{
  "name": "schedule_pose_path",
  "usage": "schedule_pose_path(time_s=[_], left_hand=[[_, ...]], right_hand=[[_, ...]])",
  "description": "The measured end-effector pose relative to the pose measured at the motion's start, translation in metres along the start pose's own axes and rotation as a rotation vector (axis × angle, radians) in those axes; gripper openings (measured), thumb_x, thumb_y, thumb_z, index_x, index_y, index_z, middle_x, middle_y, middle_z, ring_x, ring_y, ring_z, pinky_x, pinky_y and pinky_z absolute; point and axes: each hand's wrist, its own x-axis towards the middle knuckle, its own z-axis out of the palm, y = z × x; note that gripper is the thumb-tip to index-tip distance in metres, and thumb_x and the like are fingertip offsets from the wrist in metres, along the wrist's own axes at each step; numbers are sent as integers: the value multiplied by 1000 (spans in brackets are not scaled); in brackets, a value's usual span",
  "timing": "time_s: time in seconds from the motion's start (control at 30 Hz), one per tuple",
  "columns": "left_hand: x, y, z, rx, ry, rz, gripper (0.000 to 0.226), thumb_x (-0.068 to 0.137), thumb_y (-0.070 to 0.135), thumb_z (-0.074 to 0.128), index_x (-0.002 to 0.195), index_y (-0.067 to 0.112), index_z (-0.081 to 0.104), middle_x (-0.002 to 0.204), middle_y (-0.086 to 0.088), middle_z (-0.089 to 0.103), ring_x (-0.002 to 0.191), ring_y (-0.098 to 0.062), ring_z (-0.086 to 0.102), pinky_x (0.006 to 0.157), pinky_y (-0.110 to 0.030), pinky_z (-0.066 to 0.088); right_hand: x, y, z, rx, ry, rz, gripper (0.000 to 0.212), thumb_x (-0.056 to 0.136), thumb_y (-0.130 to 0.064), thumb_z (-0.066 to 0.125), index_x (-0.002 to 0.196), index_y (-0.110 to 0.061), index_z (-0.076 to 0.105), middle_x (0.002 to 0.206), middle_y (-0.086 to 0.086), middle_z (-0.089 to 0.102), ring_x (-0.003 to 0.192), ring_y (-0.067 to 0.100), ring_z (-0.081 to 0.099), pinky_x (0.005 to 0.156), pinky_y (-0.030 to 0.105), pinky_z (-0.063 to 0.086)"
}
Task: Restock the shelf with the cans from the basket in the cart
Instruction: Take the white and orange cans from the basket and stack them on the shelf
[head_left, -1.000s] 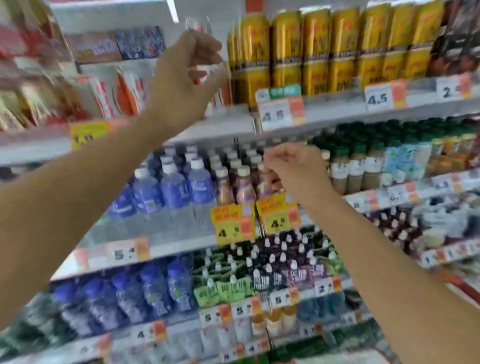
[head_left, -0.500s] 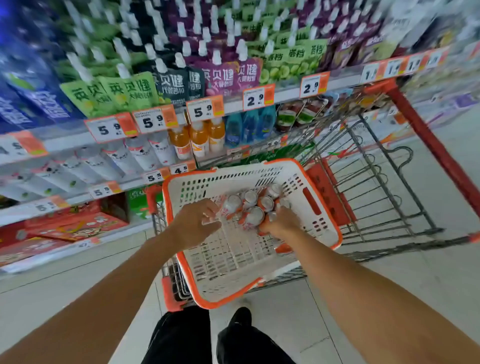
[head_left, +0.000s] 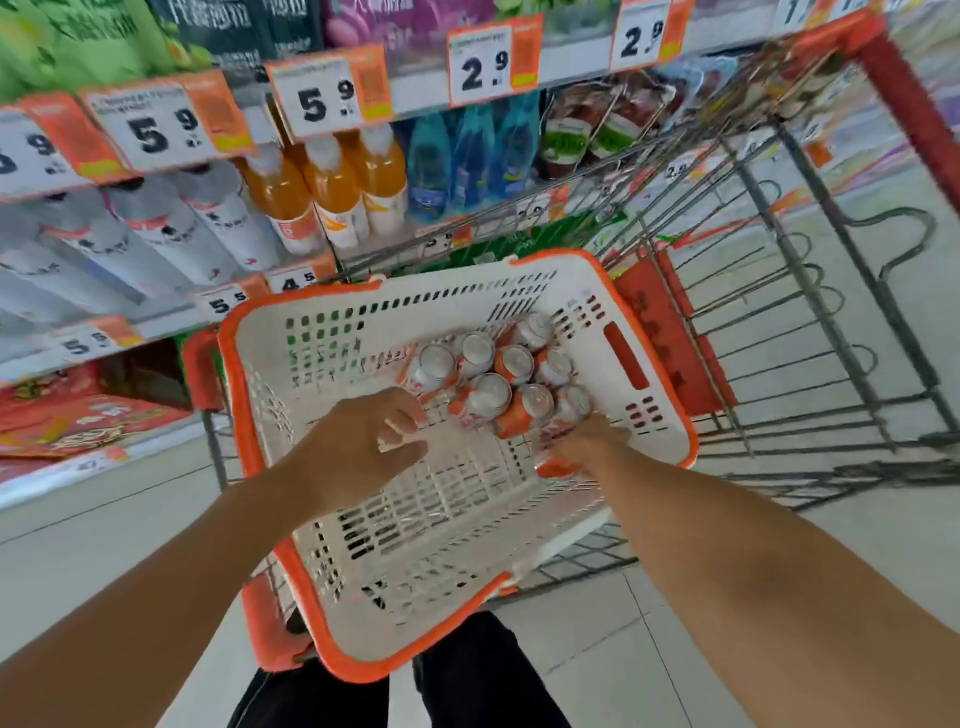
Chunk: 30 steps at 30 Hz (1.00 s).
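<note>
Upper left of frame: shelf (head_left: 208, 322), no longer where the hands work; both have dropped from it into the basket (head_left: 322, 332) at centre, so another pick is starting. Cans (head_left: 488, 395) cluster at its upper right, mostly upright, tops facing camera. Left hand (head_left: 358, 457) half-curled, empty. Right hand (head_left: 587, 447) closing on one tipped can; grip unclear.
</note>
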Motion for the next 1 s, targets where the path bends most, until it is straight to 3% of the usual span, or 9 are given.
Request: schedule_pose_path(time_s=[0.07, 0.2, 0.3, 0.37, 0.5, 0.63, 0.77, 0.87, 1.0], left_hand=[[8, -1, 3, 5, -6, 16, 21, 89, 29, 71, 108, 27, 62, 107, 10, 64, 97, -9, 65, 82, -36, 57], [21, -1, 7, 40, -34, 43, 22, 90, 33, 69, 110, 29, 61, 113, 12, 62, 97, -5, 65, 81, -36, 58], [30, 6, 14, -6, -45, 35, 21, 90, 31, 70, 109, 30, 61, 114, 11, 62, 98, -5, 65, 83, -35, 56], [34, 11, 18, -15, -67, 31, 22, 90, 31, 69, 111, 31, 60, 114, 11, 62, 98, -5, 64, 83, -34, 56], [35, 23, 15, 0, -97, 48, 27, 88, 31, 72, 113, 28, 60, 113, 11, 61, 99, -8, 65, 83, -34, 56], [22, 64, -15, -102, -199, 49, 55, 78, 31, 83, 126, 25, 56, 125, 12, 57, 112, -8, 59, 84, -12, 49], [-12, 134, -70, -127, -372, 99, 80, 68, 32, 90, 134, 39, 46, 129, 25, 54, 112, 9, 54, 86, -5, 45], [-57, 192, -134, -181, -261, 180, 63, 68, 23, 91, 118, 40, 57, 110, 22, 70, 100, 3, 66, 87, -19, 53], [-130, 268, -214, -381, 59, 307, 44, 77, 6, 82, 104, 32, 61, 85, 27, 73, 81, 8, 67, 70, -10, 49]], right_hand=[[8, 0, 4, -23, 71, -12, 85, 88, -65, 62, 149, -11, 38, 149, 12, 44, 138, 30, 40, 114, 42, 33], [10, 3, 10, -21, 134, -33, 65, 98, -48, 55, 150, -12, 39, 146, 8, 46, 136, 26, 43, 113, 40, 37], [8, 5, 19, 122, 5, -9, 66, 81, -28, 82, 134, -7, 49, 122, 8, 68, 109, 20, 65, 87, 28, 55], [3, 5, 17, 214, -23, -3, 69, 72, -26, 91, 125, -7, 51, 111, 9, 73, 92, 18, 69, 63, 23, 53], [-22, 6, -5, 208, 40, -122, 63, 63, -26, 93, 115, -12, 61, 112, 6, 70, 104, 25, 67, 82, 33, 58], [-98, 10, -82, 271, 14, -400, 70, 48, -22, 98, 108, -26, 63, 101, -7, 64, 94, 14, 63, 64, 23, 48], [-223, -11, -189, 330, -17, -771, 67, 53, -12, 99, 110, -31, 69, 114, -15, 65, 95, -10, 63, 70, 16, 51], [-332, -37, -274, 343, -46, -1003, 60, 64, -5, 95, 115, -22, 68, 98, -28, 67, 65, -21, 58, 58, 3, 43], [-432, -70, -345, 470, 31, -1309, 59, 72, -2, 88, 123, -22, 66, 101, -24, 69, 75, -9, 67, 66, 13, 52]])
